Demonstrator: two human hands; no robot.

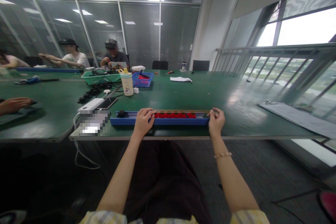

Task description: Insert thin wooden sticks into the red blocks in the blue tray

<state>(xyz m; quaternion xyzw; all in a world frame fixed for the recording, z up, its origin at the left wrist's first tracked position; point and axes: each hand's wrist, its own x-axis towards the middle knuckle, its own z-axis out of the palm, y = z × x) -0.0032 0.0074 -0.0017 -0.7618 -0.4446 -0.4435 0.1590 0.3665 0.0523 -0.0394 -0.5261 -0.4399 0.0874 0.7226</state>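
While held, blue tray (160,121) lies crosswise.

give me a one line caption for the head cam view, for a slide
Left hand and right hand on a blue tray of red parts at a green workbench.

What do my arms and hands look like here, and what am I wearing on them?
The left hand and right hand are bare, with no gloves. The left sleeve and right sleeve, at the bottom edge of the view, are pale yellow and checked. The right wrist wears a thin bracelet of pale beads.
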